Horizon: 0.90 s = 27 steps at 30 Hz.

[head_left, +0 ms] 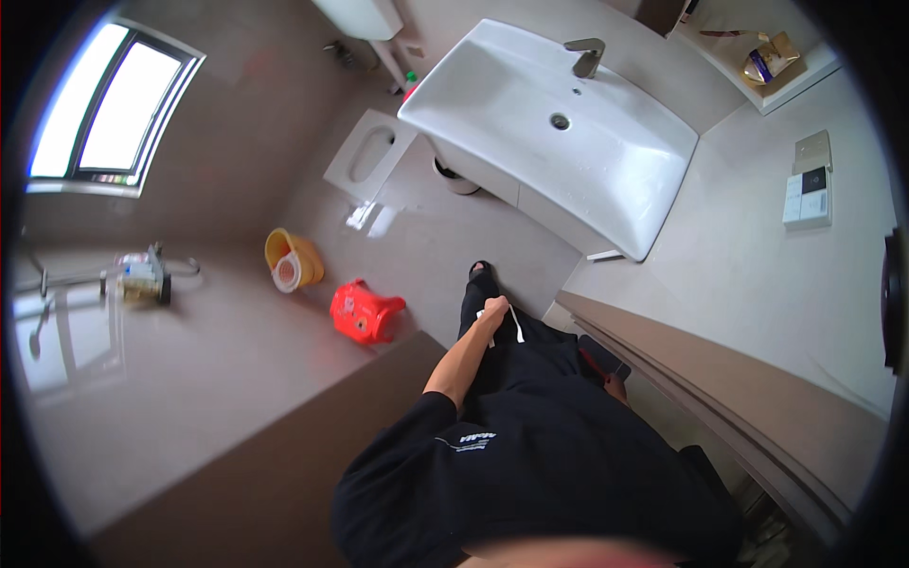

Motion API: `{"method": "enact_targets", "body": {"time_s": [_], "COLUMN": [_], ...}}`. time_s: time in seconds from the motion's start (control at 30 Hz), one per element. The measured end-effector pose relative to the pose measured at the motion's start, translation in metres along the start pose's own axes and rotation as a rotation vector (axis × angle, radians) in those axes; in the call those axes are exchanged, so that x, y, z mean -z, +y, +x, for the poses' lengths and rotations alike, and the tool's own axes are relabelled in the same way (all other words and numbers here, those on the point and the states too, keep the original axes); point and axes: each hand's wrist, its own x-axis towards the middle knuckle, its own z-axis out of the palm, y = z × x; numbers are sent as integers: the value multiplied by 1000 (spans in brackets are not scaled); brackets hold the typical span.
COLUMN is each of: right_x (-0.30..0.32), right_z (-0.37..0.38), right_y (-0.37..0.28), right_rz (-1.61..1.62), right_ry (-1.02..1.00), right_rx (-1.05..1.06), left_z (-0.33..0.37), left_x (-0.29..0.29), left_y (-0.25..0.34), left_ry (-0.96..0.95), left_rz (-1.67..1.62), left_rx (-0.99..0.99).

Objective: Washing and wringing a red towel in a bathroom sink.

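I find the white strip point(517, 326) low in front of the wearer, against the black trousers point(549, 355). The left hand point(495, 306) is closed around it, fingers curled in, and white shows on both sides of the fist. I cannot tell whether these are two ends of one piece.

The right hand point(615, 387) is partly hidden beside the black shirt point(568, 454). I see it just beside a dark flat panel point(611, 357) and a narrow red piece point(594, 363); how far its fingers are open, and whether they grip either one, I cannot tell.

Beyond the left hand, a foot in a black sandal point(480, 266) stands on the grey floor point(431, 248). To its left I record a red plastic item point(360, 314), then a yellow bucket point(309, 260) with a white perforated insert point(286, 275) at its mouth.

Ahead, I note a white washbasin point(606, 142) with a metal faucet point(588, 59) at its far edge, mounted on a cabinet point(540, 210). A small bin point(463, 186) stands near the cabinet, and a squat pan point(348, 156) lies further left. A window point(123, 109) is at far left; a white switch plate point(806, 201) is on the right.
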Motion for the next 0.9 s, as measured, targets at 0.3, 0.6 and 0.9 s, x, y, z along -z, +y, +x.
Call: {"method": "enact_targets", "body": {"time_s": [0.3,0.6,0.9], "right_x": [34,128,248], "right_z": [-11,20,53], "right_y": [-159,-297,-372], "right_rz": [259,27,255], "right_ry": [0,-52,-364], "right_rx": [-38,27,15], "left_z": [50,-96,-120], "left_x": [55,136,164], "left_y": [89,203,242], "left_ry": [-252,-734,-654], "left_rz": [571,826,936], "left_rx": [-565,-1181,-1054]}}
